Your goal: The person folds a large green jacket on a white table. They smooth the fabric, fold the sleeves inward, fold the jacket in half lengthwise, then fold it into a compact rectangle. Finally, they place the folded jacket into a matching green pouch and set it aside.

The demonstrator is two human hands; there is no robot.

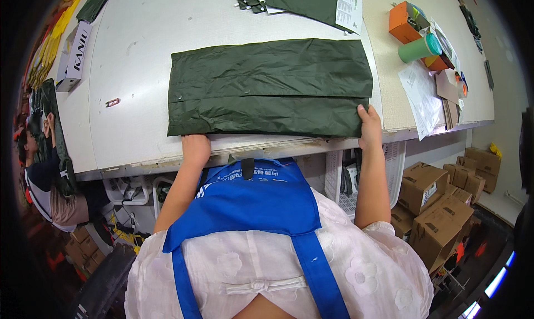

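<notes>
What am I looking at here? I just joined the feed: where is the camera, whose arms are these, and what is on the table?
There is no machine. A camera worn on a person's head looks down, and its fisheye lens bends straight edges. The bare arms rising from the bottom are that person's own, above a blue apron. On the white table lies a folded dark green garment. The left hand is at its near left corner, and the right hand grips its near right corner. At the far right are an orange box, a green cup and papers. Cardboard boxes stand on the floor. Another person is at the left edge.
</notes>
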